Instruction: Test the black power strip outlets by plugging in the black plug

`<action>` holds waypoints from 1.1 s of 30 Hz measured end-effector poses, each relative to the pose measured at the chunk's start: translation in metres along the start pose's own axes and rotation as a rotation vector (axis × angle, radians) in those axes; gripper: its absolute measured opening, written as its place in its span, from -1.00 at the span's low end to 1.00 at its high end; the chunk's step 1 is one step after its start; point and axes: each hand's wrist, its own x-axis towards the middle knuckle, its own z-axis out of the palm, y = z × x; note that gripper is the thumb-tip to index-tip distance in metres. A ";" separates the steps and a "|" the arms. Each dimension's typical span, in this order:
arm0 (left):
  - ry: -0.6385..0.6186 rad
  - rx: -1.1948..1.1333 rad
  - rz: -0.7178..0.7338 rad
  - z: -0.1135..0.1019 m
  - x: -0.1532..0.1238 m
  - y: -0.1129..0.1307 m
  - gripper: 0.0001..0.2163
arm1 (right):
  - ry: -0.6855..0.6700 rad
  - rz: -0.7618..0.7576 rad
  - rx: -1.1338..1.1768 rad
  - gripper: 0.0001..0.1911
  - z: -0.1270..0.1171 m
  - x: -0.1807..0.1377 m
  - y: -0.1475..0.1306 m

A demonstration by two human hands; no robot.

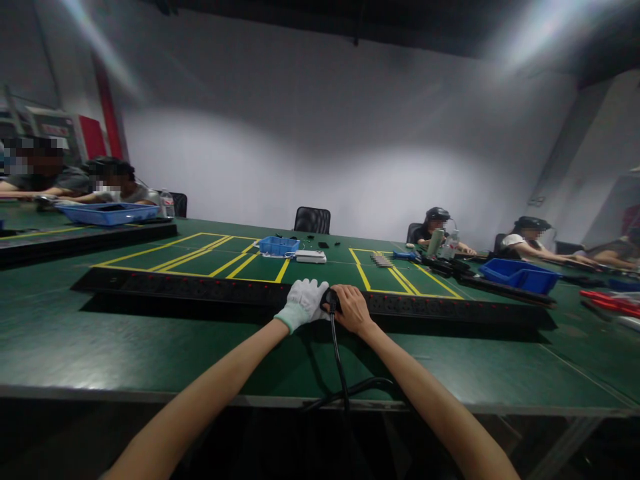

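Note:
A long black power strip (200,285) with many sockets and small red switches lies across the green table in front of me. My left hand (304,301), in a white glove with a pale green cuff, is closed over the strip's middle, right beside a black plug (330,301). Bare, my right hand (353,307) grips that plug from the other side, at the strip. From the plug a black cable (338,360) hangs down over the table's near edge, with another loop of it beneath. How far the plug sits in a socket is hidden.
Yellow tape outlines (215,270) mark the green table (125,353). Beyond the strip are a small blue basket (279,245), a white device (311,256) and a blue-handled tool (405,255). A blue bin (520,275) stands right, a blue tray (110,213) left. Several people sit around.

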 end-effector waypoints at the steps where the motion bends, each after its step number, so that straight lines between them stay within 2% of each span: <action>1: -0.002 0.000 0.000 0.000 0.000 0.000 -0.24 | 0.001 -0.002 0.000 -0.67 0.000 0.000 0.000; 11: -0.007 0.005 0.005 0.005 0.002 -0.002 -0.15 | 0.018 -0.007 -0.004 -0.70 0.003 0.000 0.001; 33: 0.002 0.000 0.010 0.005 0.001 -0.002 -0.18 | 0.062 -0.004 0.042 -0.71 0.004 -0.001 0.002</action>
